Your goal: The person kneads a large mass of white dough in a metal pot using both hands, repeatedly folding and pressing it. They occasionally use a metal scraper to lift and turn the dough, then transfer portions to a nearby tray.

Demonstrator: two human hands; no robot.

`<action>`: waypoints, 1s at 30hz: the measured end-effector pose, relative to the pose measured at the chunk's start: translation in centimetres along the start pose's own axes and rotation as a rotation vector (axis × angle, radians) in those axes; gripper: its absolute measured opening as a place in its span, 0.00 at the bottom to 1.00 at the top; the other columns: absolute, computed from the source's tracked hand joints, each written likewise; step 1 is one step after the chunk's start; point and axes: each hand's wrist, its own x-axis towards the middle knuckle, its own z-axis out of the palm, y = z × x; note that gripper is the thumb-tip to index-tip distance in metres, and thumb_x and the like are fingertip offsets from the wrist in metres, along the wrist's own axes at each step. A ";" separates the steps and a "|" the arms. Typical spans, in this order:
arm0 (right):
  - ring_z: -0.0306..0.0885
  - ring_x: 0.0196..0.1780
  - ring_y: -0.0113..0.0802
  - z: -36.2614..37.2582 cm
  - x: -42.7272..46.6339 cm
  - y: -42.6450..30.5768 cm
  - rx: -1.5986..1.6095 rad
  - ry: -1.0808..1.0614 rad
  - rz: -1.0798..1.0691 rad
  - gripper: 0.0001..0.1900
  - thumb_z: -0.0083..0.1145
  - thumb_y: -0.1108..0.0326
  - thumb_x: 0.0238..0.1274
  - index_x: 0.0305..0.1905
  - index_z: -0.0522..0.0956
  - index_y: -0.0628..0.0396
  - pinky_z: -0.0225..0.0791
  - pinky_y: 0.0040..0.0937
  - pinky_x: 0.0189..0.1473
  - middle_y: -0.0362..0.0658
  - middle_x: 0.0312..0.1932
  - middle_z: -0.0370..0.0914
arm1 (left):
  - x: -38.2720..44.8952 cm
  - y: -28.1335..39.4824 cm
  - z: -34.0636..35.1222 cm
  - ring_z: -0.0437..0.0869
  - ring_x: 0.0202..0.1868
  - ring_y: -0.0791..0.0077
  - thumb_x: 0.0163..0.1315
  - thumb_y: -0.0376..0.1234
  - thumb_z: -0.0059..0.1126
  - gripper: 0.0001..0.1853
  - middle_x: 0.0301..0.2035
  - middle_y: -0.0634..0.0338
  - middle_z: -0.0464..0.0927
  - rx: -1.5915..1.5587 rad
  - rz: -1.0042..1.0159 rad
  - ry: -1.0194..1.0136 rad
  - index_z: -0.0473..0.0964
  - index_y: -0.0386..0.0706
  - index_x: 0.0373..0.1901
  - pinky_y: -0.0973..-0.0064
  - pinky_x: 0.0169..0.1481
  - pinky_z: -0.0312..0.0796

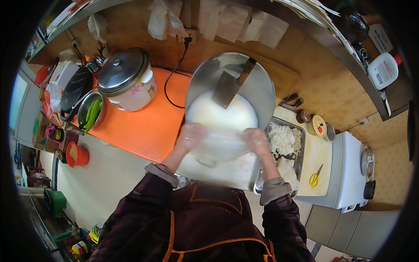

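Note:
A deep metal pot [203, 77] stands before me with a smooth white mass [196, 109] inside. A cleaver [226, 90] with a wooden handle lies across its far side, blade over the white mass. My left hand [193, 134] and my right hand [255, 139], both in clear plastic gloves, are at the near side of the pot. Between them stretches a blurred, translucent sheet [222, 142], and the curled fingers of both hands appear to grip its edges. Motion blur hides the fingertips. Below the sheet a loop handle [206, 163] shows.
Right of the pot, a metal tray [302, 144] holds chopped white pieces [284, 139]. Yellow-handled scissors [315, 178] lie beyond. Leftward, an orange tabletop [144, 131] bears a rice cooker [131, 86] and a bowl of green peppers [93, 114]. A black power cord [167, 88] runs beside the pot.

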 end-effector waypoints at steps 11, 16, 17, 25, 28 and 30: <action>0.66 0.29 0.25 -5.8 -1.0 6.1 0.872 0.591 0.278 0.14 0.62 0.57 0.69 0.32 0.80 0.55 0.64 0.28 0.33 0.32 0.25 0.72 | -1.1 -1.8 -12.4 0.83 0.52 0.61 0.72 0.38 0.53 0.13 0.46 0.54 0.81 -0.891 -0.456 0.177 0.75 0.38 0.49 0.55 0.52 0.81; 0.71 0.36 0.28 -14.7 -0.5 3.2 1.347 0.590 0.206 0.18 0.52 0.50 0.75 0.40 0.79 0.56 0.68 0.34 0.41 0.38 0.33 0.75 | -1.4 8.7 -15.8 0.82 0.55 0.61 0.72 0.41 0.54 0.15 0.48 0.55 0.81 -0.927 -0.123 0.077 0.75 0.40 0.51 0.56 0.58 0.78; 0.72 0.37 0.28 -16.1 -0.9 0.5 1.421 0.557 0.148 0.20 0.50 0.49 0.76 0.41 0.79 0.56 0.69 0.35 0.44 0.39 0.34 0.76 | -2.2 13.1 -14.8 0.82 0.55 0.62 0.72 0.41 0.55 0.16 0.48 0.55 0.81 -0.989 -0.065 0.063 0.75 0.40 0.51 0.57 0.59 0.77; 0.73 0.33 0.24 -1.8 -2.0 1.7 0.978 -0.042 0.393 0.06 0.68 0.67 0.63 0.39 0.82 0.57 0.69 0.26 0.36 0.35 0.32 0.78 | -3.0 3.0 -1.6 0.83 0.41 0.73 0.63 0.35 0.69 0.13 0.38 0.64 0.81 -0.656 -0.356 -0.292 0.79 0.40 0.44 0.71 0.48 0.77; 0.74 0.31 0.24 -5.3 0.0 4.6 1.265 0.334 0.349 0.04 0.67 0.70 0.63 0.35 0.82 0.56 0.70 0.26 0.36 0.35 0.30 0.78 | -1.3 3.9 -5.0 0.83 0.39 0.76 0.64 0.27 0.65 0.06 0.35 0.64 0.81 -0.925 -0.252 -0.023 0.80 0.41 0.41 0.73 0.44 0.78; 0.73 0.31 0.23 -9.7 -0.2 5.2 1.269 0.453 0.291 0.05 0.67 0.70 0.63 0.32 0.81 0.55 0.69 0.27 0.36 0.34 0.29 0.78 | -0.8 5.7 -8.0 0.84 0.39 0.76 0.66 0.26 0.61 0.08 0.35 0.63 0.81 -0.830 -0.164 0.072 0.79 0.40 0.45 0.74 0.46 0.79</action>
